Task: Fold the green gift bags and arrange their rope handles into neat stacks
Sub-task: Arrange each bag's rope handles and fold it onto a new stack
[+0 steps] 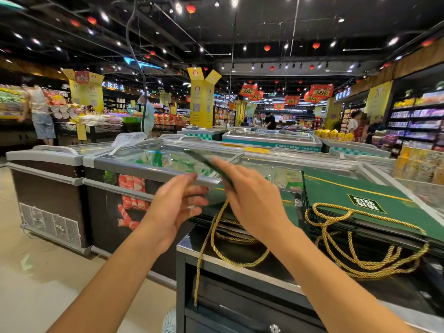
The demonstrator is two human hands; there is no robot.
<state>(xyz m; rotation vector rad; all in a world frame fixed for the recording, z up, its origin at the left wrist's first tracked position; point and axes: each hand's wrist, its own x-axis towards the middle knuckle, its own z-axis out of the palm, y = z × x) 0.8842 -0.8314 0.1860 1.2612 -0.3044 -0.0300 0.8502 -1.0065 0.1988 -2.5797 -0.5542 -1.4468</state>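
Note:
My right hand pinches a flat green gift bag and holds it edge-on in the air over the counter. One gold rope handle hangs down from it. My left hand hovers just left of the bag with fingers spread and relaxed, holding nothing. Below my hands lies a low stack of folded green bags with gold ropes under it. To the right sits a taller stack of green bags with a logo on top, its gold rope handles looping over the front edge.
The bags rest on a dark counter with a steel top and a drawer below. Glass-lidded chest freezers stand right behind and to the left. Shoppers stand at far shelves. Open tiled floor lies at lower left.

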